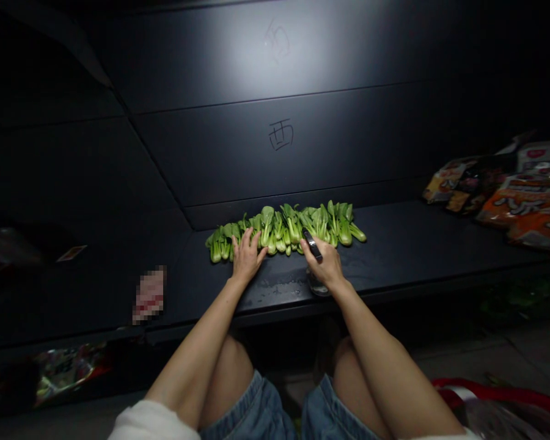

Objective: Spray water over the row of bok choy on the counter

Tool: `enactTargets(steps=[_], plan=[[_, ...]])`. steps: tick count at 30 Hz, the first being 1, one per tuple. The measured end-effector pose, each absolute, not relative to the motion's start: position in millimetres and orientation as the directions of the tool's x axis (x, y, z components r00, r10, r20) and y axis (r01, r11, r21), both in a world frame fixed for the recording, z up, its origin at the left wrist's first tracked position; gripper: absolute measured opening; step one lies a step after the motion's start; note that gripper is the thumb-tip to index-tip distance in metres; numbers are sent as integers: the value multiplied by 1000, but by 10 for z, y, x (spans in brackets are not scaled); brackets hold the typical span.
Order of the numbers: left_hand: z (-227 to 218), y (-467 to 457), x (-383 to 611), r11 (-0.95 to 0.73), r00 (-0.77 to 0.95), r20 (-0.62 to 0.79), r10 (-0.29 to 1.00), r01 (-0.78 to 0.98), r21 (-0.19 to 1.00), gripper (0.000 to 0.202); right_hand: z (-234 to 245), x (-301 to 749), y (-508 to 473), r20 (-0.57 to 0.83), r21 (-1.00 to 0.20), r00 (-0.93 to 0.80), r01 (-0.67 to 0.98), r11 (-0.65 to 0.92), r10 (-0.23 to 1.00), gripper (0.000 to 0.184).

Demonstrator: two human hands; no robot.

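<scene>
A row of bok choy lies side by side on the dark shelf, leaves toward the back panel and pale stems toward me. My left hand rests with fingers spread over the stems left of the middle; whether they press on the stems I cannot tell. In my right hand is a spray bottle with a black head and a clear body. Its head tilts toward the greens, and my palm hides much of the body. Water drops wet the shelf between my hands.
Orange and dark snack bags are piled on the shelf at the right. A pixelated pinkish item lies on the left, with a small card beyond it. Shiny packets sit lower left. A red-rimmed thing is at the lower right.
</scene>
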State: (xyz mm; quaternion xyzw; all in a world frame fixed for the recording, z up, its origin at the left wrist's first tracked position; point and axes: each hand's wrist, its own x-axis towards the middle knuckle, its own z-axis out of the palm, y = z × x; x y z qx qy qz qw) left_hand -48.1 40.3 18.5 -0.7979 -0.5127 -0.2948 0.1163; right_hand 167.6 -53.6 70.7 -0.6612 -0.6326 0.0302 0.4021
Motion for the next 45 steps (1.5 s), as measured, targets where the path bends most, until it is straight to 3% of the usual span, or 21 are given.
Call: enactTargets(steps=[16,26,36,45], plan=[[19,398,-863,-323,168,580,797,930,175,51,696,1407,-492,492,-551,58,793,260,868,37],[-72,478,-908,-257,26,586,810,913,315,53,716,1219,-431,508,-525,-9,789,318,861,37],[2,483,-1079,-270,82,569,818,929,254,53,720,1070,-342,466,-512,-50,799,316,883,37],[-77,475,-1226,-195,-6,560,829,934,299,52,694,943,-287,469,-532,-61,777,337,881,35]])
